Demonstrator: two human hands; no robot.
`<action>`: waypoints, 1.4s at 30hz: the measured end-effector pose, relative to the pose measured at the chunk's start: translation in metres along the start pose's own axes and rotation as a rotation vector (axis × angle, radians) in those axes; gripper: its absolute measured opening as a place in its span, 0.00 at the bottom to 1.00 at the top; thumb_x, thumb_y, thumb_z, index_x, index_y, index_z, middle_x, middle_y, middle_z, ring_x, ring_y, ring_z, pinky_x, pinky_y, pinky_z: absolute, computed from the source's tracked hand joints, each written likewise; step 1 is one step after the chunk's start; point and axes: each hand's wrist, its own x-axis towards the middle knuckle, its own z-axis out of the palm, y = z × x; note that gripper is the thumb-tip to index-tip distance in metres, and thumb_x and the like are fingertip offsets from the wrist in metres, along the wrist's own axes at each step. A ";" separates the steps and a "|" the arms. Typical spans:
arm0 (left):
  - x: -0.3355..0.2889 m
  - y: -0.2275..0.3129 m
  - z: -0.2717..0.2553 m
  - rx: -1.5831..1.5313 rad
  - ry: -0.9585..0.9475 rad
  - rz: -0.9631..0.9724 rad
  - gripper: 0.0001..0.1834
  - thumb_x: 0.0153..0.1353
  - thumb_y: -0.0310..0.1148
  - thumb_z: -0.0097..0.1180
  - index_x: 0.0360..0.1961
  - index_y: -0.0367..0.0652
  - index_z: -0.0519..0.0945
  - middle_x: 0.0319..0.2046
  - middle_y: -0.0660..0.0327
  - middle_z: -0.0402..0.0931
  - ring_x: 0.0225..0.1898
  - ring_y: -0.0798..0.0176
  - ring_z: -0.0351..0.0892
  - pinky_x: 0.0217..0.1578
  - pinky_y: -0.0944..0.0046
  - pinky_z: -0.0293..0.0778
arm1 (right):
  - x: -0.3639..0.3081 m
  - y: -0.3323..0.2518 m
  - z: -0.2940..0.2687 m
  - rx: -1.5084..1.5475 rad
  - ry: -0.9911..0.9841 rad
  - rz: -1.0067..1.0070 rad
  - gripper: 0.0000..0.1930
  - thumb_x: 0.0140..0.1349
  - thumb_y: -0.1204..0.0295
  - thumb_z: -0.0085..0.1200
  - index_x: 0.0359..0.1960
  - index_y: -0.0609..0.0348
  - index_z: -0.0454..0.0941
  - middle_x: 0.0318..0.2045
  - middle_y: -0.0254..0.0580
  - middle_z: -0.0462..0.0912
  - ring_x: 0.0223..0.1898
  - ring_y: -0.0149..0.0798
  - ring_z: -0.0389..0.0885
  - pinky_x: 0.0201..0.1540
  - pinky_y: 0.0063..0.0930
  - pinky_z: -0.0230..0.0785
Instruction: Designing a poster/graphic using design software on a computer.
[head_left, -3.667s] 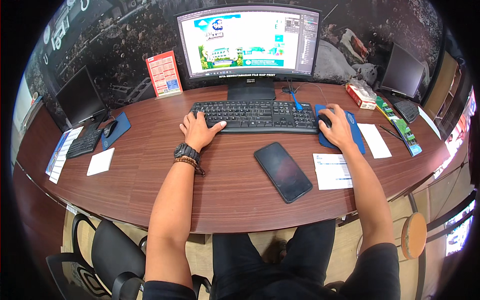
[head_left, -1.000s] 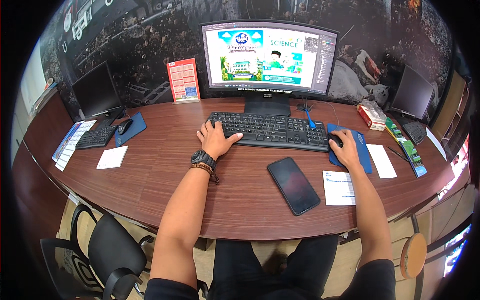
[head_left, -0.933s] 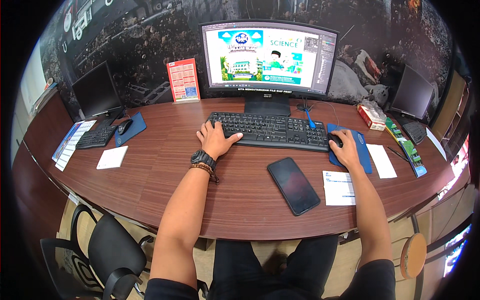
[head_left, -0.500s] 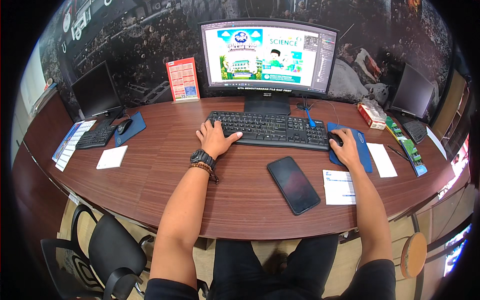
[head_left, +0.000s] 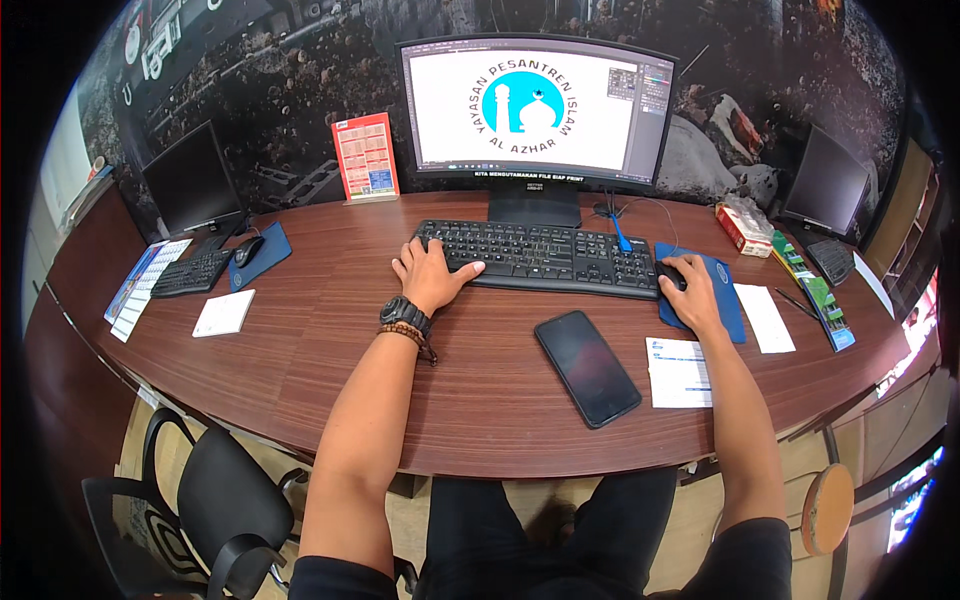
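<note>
Fingers spread, my left hand (head_left: 432, 276) rests on the left end of a black keyboard (head_left: 545, 258), its thumb stretched along the lower edge. A black watch and a beaded bracelet circle that wrist. At the keyboard's other end, my right hand (head_left: 695, 292) is wrapped over a black mouse (head_left: 671, 275) on a blue mouse pad (head_left: 724, 290). Behind the keyboard stands a monitor (head_left: 535, 110), showing a round blue emblem with white building shapes on a white page. A dark phone (head_left: 587, 369) lies screen-up between my forearms. A printed paper slip (head_left: 680, 374) is partly under my right forearm.
Left of me are another monitor (head_left: 193, 184), keyboard (head_left: 193, 274), mouse and white notepad (head_left: 224, 313). A red desk calendar (head_left: 366, 158) stands behind. To the right are a white sheet (head_left: 764, 319), a small box (head_left: 743, 231) and a third monitor (head_left: 826, 180). A black chair (head_left: 235, 492) sits below left.
On the middle monitor, two colourful cover designs have given way to a large round blue emblem. Both hands stay in the same places.
</note>
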 end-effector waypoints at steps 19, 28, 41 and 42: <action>0.000 0.002 -0.001 0.010 -0.015 -0.006 0.49 0.54 0.67 0.63 0.60 0.32 0.72 0.62 0.35 0.61 0.69 0.35 0.52 0.67 0.36 0.45 | 0.000 -0.002 -0.006 -0.038 -0.005 0.029 0.18 0.56 0.69 0.59 0.48 0.60 0.81 0.49 0.50 0.76 0.52 0.54 0.78 0.56 0.41 0.71; 0.002 -0.001 -0.002 -0.008 -0.062 0.003 0.53 0.54 0.69 0.61 0.63 0.29 0.68 0.65 0.33 0.58 0.71 0.34 0.48 0.67 0.29 0.41 | -0.001 0.000 -0.004 -0.042 0.016 0.066 0.17 0.55 0.70 0.57 0.47 0.60 0.81 0.49 0.50 0.77 0.52 0.54 0.78 0.56 0.41 0.71; -0.004 0.006 -0.007 -0.046 -0.050 0.041 0.38 0.57 0.62 0.63 0.63 0.52 0.76 0.68 0.35 0.56 0.72 0.34 0.46 0.66 0.26 0.38 | -0.001 0.000 -0.006 -0.011 0.005 0.003 0.16 0.53 0.71 0.57 0.44 0.60 0.82 0.47 0.49 0.78 0.50 0.53 0.79 0.55 0.41 0.71; -0.003 0.006 -0.008 -0.042 -0.068 0.067 0.35 0.58 0.61 0.62 0.62 0.55 0.77 0.69 0.36 0.55 0.73 0.35 0.45 0.66 0.25 0.36 | -0.001 0.000 -0.006 -0.010 0.004 0.000 0.16 0.53 0.71 0.58 0.44 0.60 0.82 0.47 0.49 0.78 0.50 0.53 0.79 0.55 0.41 0.71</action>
